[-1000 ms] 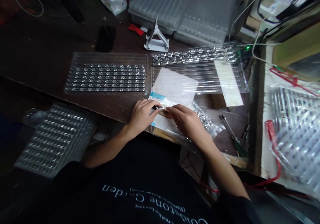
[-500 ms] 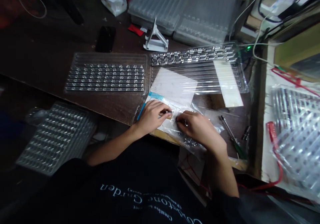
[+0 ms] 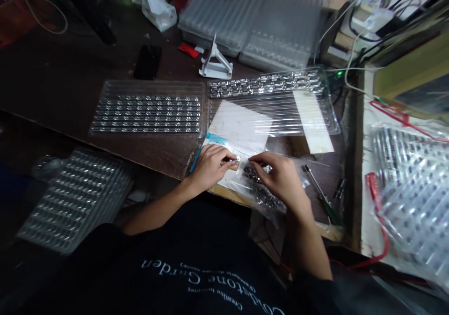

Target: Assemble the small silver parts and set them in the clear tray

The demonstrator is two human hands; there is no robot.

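My left hand (image 3: 210, 163) pinches a small metallic part (image 3: 237, 158) between thumb and fingertips, above a white board (image 3: 229, 174). To its right, my right hand (image 3: 278, 170) has thumb and index fingertip brought close together; whatever is between them is too small to make out. Beneath the right hand lies a heap of small shiny metal pieces (image 3: 264, 195) on a clear plastic bag (image 3: 245, 195). A white card (image 3: 242, 123) sits just beyond both hands, with blue tape (image 3: 215, 138) near its lower left corner.
Clear trays of small parts lie at the left (image 3: 147, 113) and behind the card (image 3: 280, 83). A black phone (image 3: 148, 62), a white stand (image 3: 216, 64) and stacked clear trays (image 3: 217, 13) are further back. A green-handled screwdriver (image 3: 324, 198) lies right. More trays (image 3: 75, 195) stand lower left.
My right hand has lifted slightly off the heap of metal pieces, its fingertips now nearer the left hand's part. My left hand keeps its pinch. The whole view has shifted slightly.
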